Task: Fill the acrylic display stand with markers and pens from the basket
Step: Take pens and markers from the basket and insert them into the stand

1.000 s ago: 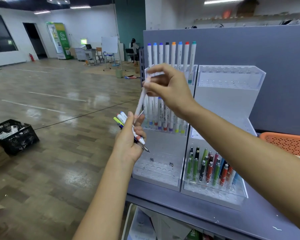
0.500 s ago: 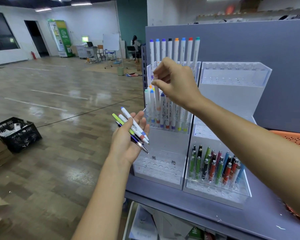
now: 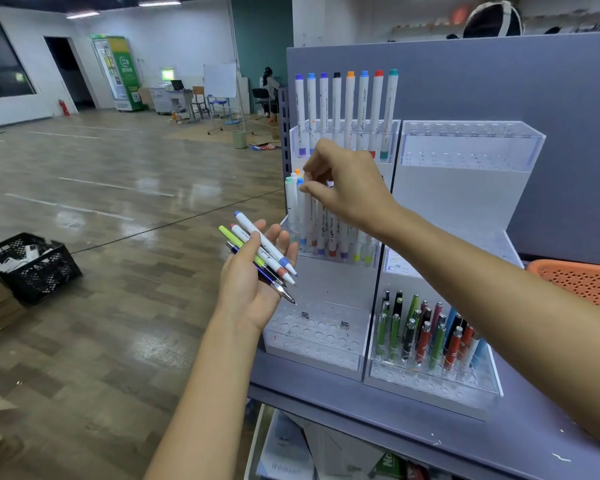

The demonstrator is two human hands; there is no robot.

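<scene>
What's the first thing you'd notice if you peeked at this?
The tall white markers with colorful caps, standing in a row on top of the clear stand. Then the left hand gripping a bunch of pens in front of it, and the right hand at the middle row.

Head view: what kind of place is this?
Probably an open workspace staged as a shop: acrylic display stand on a grey shelf, whiteboard and green vending machine across the wide floor.

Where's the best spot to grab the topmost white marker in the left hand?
Pinch the white marker by its upper barrel, coming from above-left: that blue-capped end juts free beyond the left hand, whose thumb clamps the bunch lower down.
</scene>
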